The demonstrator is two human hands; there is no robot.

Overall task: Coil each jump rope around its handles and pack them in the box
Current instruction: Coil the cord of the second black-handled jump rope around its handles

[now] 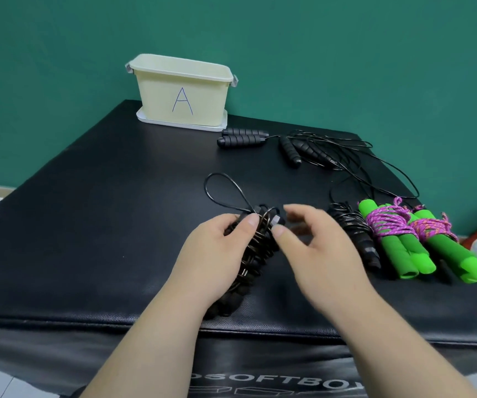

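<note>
Nearest me, my left hand (217, 248) is clamping the nearly coiled black rope (257, 254) — my right hand (320, 254) is hovering, fingers apart; next, I'm judging, that far loop (206, 187) needs tucking.

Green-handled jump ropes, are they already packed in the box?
No, the green-handled jump ropes lie coiled on the black mat, well apart from the box.

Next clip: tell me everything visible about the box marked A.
The box is pale cream, plastic-looking and rectangular, with a blue hand-drawn A on its front and grey latches at both ends. It stands upright and open-topped at the far edge of the mat, on what looks like its white lid. Its inside is hidden. The nearest black handles lie close by, not touching it.
</note>
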